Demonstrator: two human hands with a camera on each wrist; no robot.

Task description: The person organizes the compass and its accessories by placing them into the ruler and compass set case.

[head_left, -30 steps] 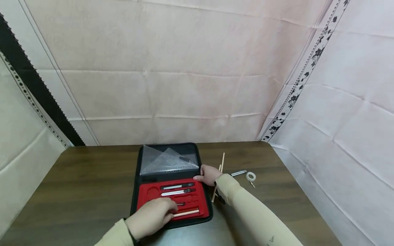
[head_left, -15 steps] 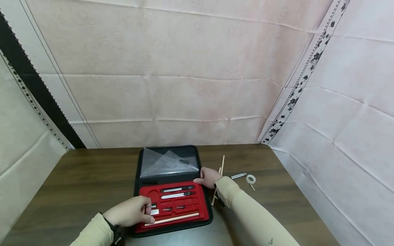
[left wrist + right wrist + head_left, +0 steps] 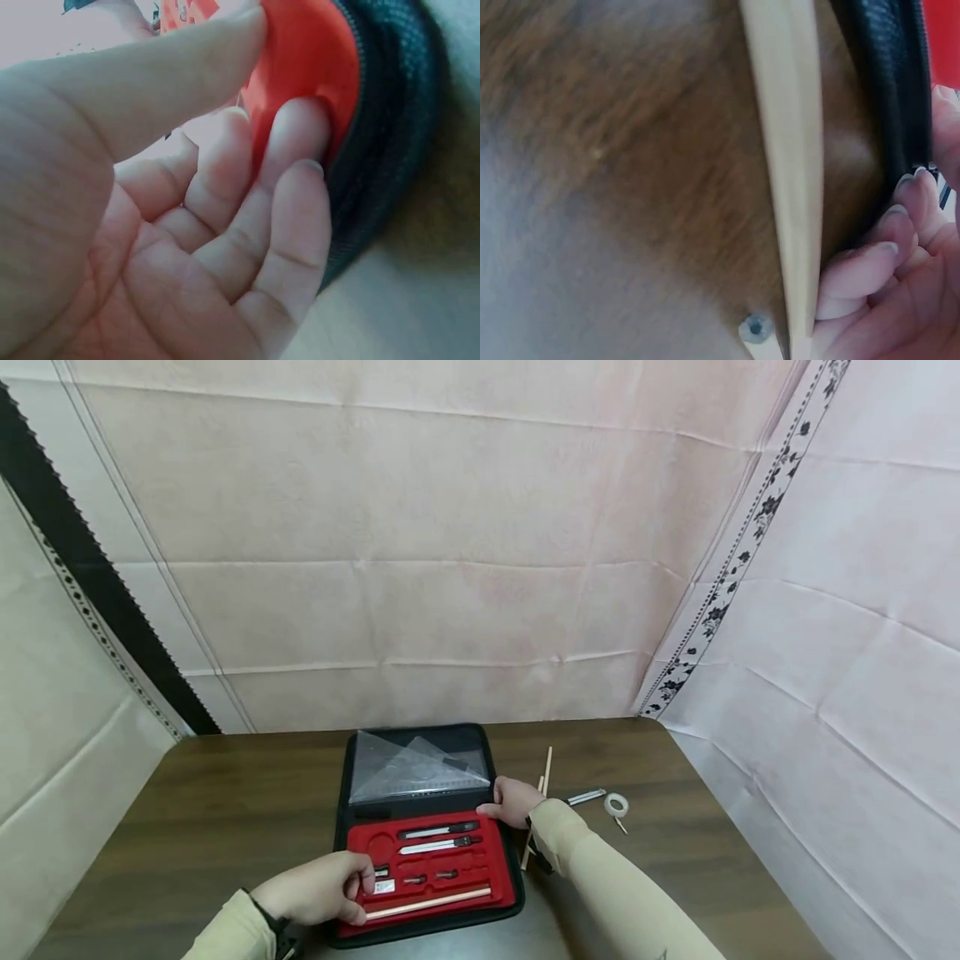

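An unfolded black zip case [image 3: 517, 893] lies on the table, its red moulded tray [image 3: 450, 864] holding drafting pieces. Along the tray's front slot lies a plain wooden pencil [image 3: 429, 906]. My left hand [image 3: 318, 889] is at the tray's left end, thumb over the pencil's left tip; whether it pinches the pencil is hidden. In the left wrist view its bent fingertips touch the red tray [image 3: 307, 52]. My right hand [image 3: 513, 802] grips the case's right edge near the fold, fingertips against the black rim [image 3: 892, 82] in the right wrist view.
Clear set squares [image 3: 420, 768] rest in the lid. Two compass-like tools [image 3: 438, 846] and small parts [image 3: 446, 874] sit in the tray. Right of the case are loose wooden pencils [image 3: 791, 150], a cutter knife [image 3: 587, 797] and a white tape roll [image 3: 617, 805]. Draped cloth [image 3: 450, 610] stands behind.
My left hand has moved left along the pencil from about its middle to its left end, uncovering the small parts. The right hand stays on the case edge. The head view has tilted slightly.
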